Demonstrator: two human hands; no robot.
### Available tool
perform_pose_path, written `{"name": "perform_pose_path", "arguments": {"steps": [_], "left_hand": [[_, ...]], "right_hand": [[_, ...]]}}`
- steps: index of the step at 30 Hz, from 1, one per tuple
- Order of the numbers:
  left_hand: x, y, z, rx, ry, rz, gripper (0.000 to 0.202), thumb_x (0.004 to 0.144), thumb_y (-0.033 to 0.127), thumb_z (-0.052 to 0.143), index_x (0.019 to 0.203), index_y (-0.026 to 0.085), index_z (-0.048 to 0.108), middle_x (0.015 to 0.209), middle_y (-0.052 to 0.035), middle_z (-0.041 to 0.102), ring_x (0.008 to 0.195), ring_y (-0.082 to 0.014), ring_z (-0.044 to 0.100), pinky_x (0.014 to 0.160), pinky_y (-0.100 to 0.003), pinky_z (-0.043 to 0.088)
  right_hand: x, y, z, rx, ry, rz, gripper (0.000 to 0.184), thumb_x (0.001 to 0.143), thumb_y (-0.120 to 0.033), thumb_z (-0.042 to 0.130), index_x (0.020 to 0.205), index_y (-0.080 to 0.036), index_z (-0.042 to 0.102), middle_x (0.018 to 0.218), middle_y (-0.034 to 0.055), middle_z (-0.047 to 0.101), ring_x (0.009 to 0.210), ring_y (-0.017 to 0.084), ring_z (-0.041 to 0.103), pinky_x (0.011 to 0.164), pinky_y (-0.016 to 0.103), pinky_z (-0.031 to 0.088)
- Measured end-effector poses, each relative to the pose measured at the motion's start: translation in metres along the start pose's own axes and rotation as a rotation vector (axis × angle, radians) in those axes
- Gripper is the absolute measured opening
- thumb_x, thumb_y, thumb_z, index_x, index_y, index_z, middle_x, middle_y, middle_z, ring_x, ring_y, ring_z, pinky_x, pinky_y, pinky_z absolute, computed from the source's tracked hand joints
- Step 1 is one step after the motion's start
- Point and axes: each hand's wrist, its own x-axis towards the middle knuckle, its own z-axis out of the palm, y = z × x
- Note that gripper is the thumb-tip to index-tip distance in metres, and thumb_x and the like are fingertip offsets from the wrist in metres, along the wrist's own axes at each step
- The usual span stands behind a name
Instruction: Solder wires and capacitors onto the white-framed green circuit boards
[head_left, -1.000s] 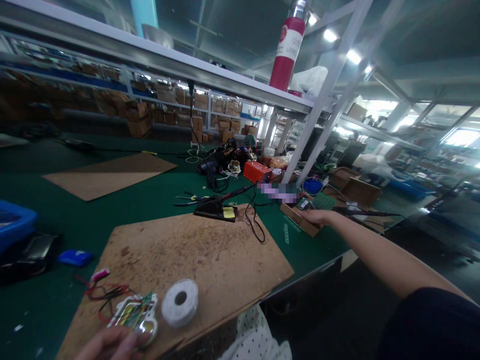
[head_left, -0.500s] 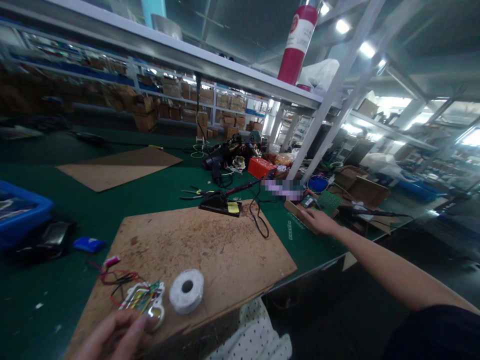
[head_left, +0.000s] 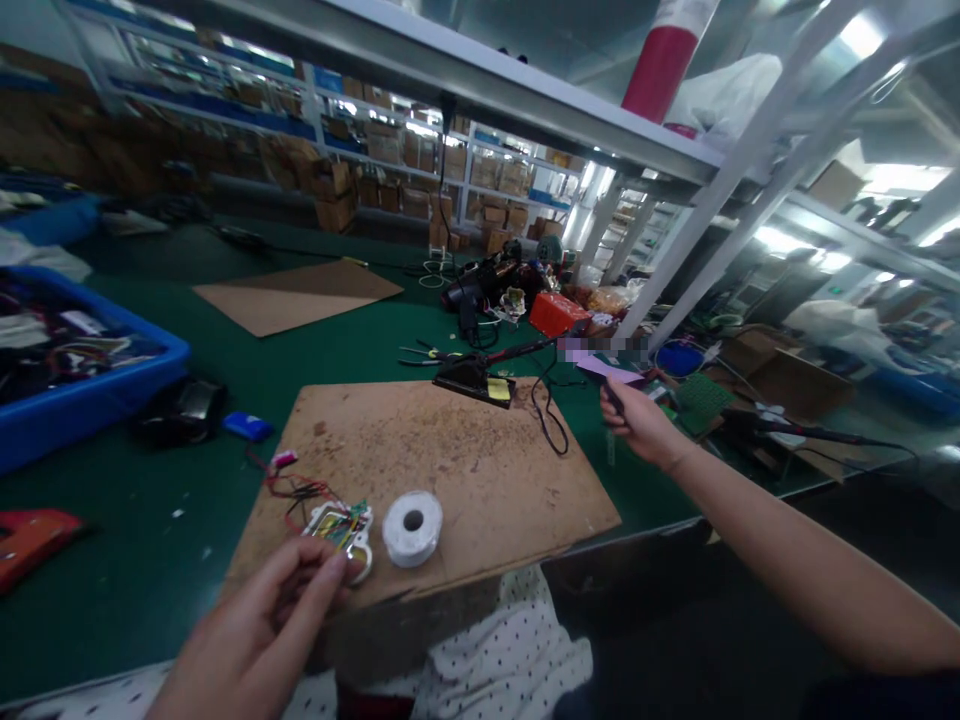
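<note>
At the near edge of the brown work board [head_left: 480, 500], my left hand [head_left: 277, 610] grips the near end of a white-framed circuit assembly [head_left: 337, 525] between thumb and fingers. Red and black wires [head_left: 300, 487] run from the assembly to a small pink part [head_left: 284, 459]. Beside it lies a white spool [head_left: 412, 528]. My right hand [head_left: 641, 425], stretched out past the board's right side, is closed around a small dark object [head_left: 612, 399] whose kind I cannot make out. A purple strip [head_left: 604, 368] lies just beyond that hand, partly blurred.
A soldering iron [head_left: 517, 350] rests in its black stand [head_left: 465, 375] at the board's far edge, near pliers [head_left: 424, 356]. At left are a blue bin [head_left: 165, 375] of parts and an orange tool [head_left: 34, 540]. A shelf post [head_left: 697, 230] rises at right.
My right hand has come away from the cardboard piece, towards me and left, with a dark object in its fingers. My left hand stays on the circuit assembly. The view has turned left.
</note>
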Motion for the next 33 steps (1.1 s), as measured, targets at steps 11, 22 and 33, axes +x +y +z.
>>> {"name": "perform_pose_path", "arguments": {"steps": [11,22,33], "left_hand": [[-0.001,0.009,-0.007,-0.059,-0.117,-0.046,0.034,0.096,0.053,0.047,0.095,0.022,0.061,0.086,-0.0033,0.071,0.08,-0.0211,0.068,0.069,-0.028,0.05],[0.0,0.009,-0.005,-0.051,-0.107,-0.004,0.025,0.099,0.045,0.047,0.094,0.023,0.059,0.08,0.0006,0.07,0.071,-0.0179,0.065,0.066,-0.028,0.045],[0.003,0.005,0.003,-0.26,0.033,-0.061,0.023,0.098,0.042,0.051,0.095,0.022,0.061,0.087,-0.001,0.071,0.08,-0.0182,0.067,0.071,-0.028,0.05]], "right_hand": [[0.01,-0.057,0.112,-0.125,-0.304,-0.3,0.046,0.089,-0.061,0.059,0.079,-0.018,0.067,0.075,0.0017,0.067,0.073,0.016,0.062,0.069,0.029,0.049],[-0.017,-0.076,0.095,0.166,-0.065,-0.29,0.047,0.093,-0.068,0.043,0.105,-0.026,0.061,0.083,0.0024,0.062,0.062,0.013,0.055,0.051,0.023,0.044],[-0.014,-0.12,0.187,0.617,-0.351,-0.242,0.05,0.097,-0.06,0.04,0.123,-0.026,0.065,0.09,0.0027,0.051,0.069,0.01,0.047,0.055,0.019,0.046]]}}
